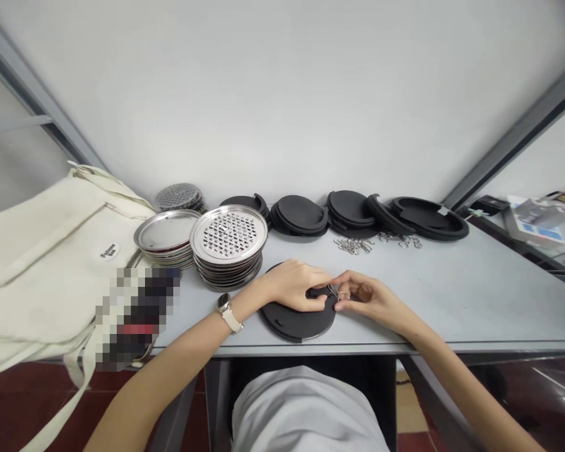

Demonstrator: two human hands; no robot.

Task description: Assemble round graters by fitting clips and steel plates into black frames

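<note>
A round black disc lies flat near the table's front edge. Across its top rests my left hand, holding it down, with the fingers bent round a small black tab at the disc's right side. At that same edge my right hand pinches a small metal clip with a ring between thumb and fingers. The clip's tip meets the disc's edge beside my left fingertips; whether it is hooked in cannot be made out. Further back lie several loose metal clips.
Metal grater discs and plain round metal plates stand stacked at the left. Black round covers line the wall, with a larger black ring-shaped piece at right. A cream cloth bag and a blurred-out object occupy the left end.
</note>
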